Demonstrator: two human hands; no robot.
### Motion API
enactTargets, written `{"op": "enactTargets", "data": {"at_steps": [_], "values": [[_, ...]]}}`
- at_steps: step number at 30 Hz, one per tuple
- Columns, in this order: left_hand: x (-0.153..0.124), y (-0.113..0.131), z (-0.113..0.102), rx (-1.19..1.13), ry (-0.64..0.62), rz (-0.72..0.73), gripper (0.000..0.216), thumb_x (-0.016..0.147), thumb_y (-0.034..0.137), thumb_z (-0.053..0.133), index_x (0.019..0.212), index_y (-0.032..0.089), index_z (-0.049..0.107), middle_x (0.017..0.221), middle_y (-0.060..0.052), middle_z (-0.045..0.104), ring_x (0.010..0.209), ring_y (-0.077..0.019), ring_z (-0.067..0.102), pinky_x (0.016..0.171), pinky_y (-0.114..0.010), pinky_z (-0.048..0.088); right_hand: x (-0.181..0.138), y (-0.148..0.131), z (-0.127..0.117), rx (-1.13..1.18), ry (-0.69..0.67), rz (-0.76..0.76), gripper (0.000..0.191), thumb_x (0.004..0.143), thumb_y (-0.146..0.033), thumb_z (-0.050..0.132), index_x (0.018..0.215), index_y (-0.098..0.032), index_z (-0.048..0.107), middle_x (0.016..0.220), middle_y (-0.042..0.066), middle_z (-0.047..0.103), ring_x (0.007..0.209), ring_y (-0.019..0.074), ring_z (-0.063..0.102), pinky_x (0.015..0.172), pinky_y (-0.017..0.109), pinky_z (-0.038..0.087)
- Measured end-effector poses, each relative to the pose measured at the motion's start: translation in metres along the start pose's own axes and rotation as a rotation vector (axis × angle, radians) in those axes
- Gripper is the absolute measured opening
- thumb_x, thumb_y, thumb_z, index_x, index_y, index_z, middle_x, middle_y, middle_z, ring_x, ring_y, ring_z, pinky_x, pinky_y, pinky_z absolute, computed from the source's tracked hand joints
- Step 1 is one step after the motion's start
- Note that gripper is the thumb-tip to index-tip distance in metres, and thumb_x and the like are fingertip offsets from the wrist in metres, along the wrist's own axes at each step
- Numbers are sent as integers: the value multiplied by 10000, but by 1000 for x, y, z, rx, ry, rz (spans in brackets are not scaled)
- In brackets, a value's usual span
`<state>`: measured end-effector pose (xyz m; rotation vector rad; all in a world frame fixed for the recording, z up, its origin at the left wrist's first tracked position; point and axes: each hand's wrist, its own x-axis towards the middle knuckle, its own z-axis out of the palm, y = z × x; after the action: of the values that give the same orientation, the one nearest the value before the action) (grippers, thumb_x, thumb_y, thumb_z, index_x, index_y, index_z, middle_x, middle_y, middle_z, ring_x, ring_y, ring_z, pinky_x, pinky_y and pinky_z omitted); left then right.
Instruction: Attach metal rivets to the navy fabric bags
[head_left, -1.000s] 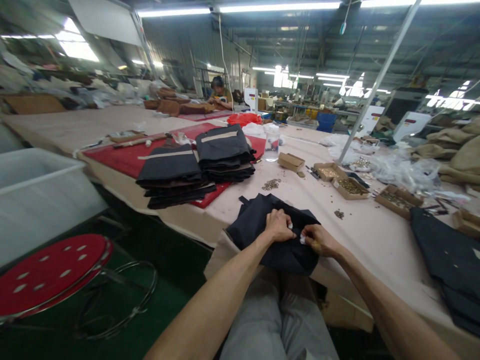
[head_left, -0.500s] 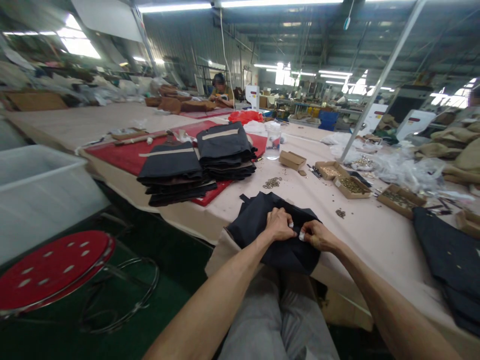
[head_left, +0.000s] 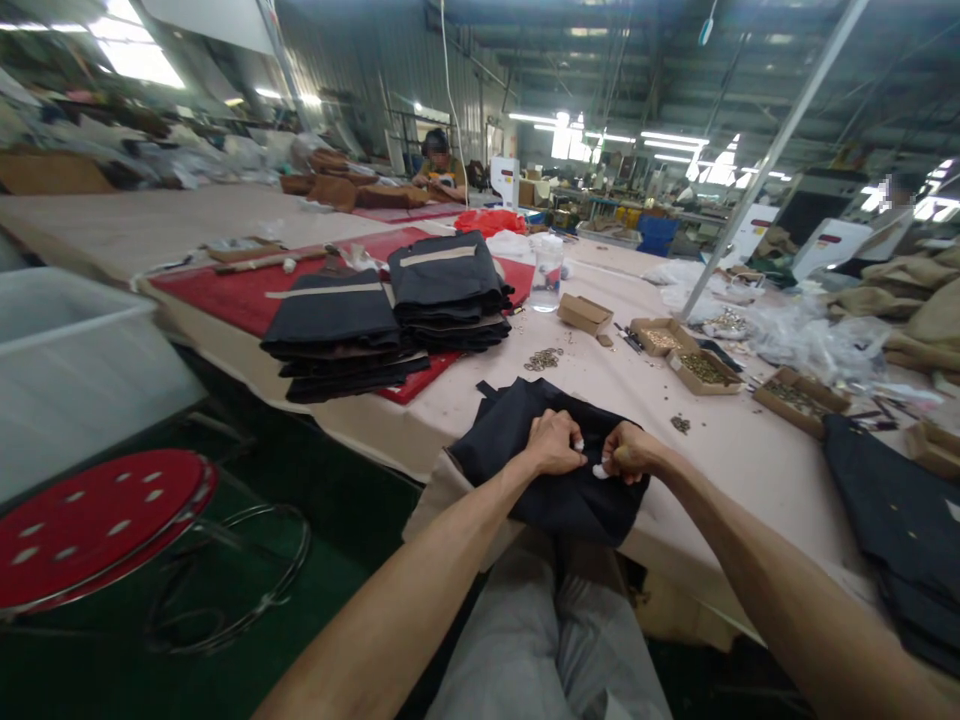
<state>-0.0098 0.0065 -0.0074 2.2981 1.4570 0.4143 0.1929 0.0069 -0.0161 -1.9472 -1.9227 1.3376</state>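
Note:
A dark navy fabric piece [head_left: 502, 430], perhaps a bag, lies bunched over the table's front edge above my lap, with a beige part showing at its left. My left hand [head_left: 553, 442] is closed on its upper middle, fingers curled into the cloth. Just to the right, my right hand [head_left: 628, 452] is closed in a pinch close above the same cloth; whatever sits between its fingertips is too small to make out. White wrapping shows on fingertips of both hands. Small metal rings [head_left: 543, 359] lie in a loose pile beyond the fabric.
Folded dark fabric pieces [head_left: 330, 320] are stacked at the left on a red sheet [head_left: 217, 290]. Small boxes of metal fittings [head_left: 703, 372] stand at the right, near a clear plastic jar [head_left: 546, 275]. More dark fabric [head_left: 892, 500] lies far right. A red stool [head_left: 97, 520] stands at lower left.
My right hand has turned slightly, its fingers tucked further in and raised a little. My left hand keeps its hold on the cloth. The whole view has shifted slightly.

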Motion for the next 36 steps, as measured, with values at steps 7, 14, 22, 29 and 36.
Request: {"op": "enactTargets", "data": {"at_steps": [7, 14, 22, 29, 36], "values": [[6, -5, 4, -43, 12, 21, 203, 638, 372, 766, 740, 235, 656, 1040, -16, 631, 1075, -258, 506, 957, -385, 394, 23, -2, -11, -172, -31, 85, 335, 519, -329, 889, 613, -166, 612, 442, 14, 591, 353, 124, 522, 362, 230, 427], [10, -7, 1, -62, 15, 25, 207, 622, 345, 785, 716, 221, 650, 999, -21, 630, 1051, -253, 510, 943, -381, 392, 21, -24, -15, -296, -38, 174, 332, 505, -311, 880, 575, -168, 589, 407, -2, 557, 346, 135, 507, 362, 243, 423], [2, -14, 0, -126, 83, 80, 214, 618, 291, 797, 739, 211, 639, 982, -1, 640, 1001, -220, 528, 921, -359, 398, -19, 3, 11, -77, 240, -101, 318, 579, -386, 824, 703, -185, 613, 534, -12, 605, 477, 138, 561, 453, 219, 377], [1, -11, -1, -156, 71, 65, 191, 623, 237, 775, 740, 205, 626, 990, 11, 658, 998, -205, 539, 924, -329, 411, -74, 65, 58, -47, 928, 10, 436, 792, -540, 624, 1058, -195, 609, 822, 39, 689, 732, 207, 637, 616, 276, 386], [-5, 9, -4, -32, 96, 2, 135, 666, 234, 724, 772, 212, 644, 1003, -4, 655, 1002, -218, 542, 918, -347, 408, -71, 56, 53, -76, 855, -91, 436, 843, -221, 557, 1273, -178, 496, 825, 39, 692, 731, 193, 639, 629, 266, 354]]}}
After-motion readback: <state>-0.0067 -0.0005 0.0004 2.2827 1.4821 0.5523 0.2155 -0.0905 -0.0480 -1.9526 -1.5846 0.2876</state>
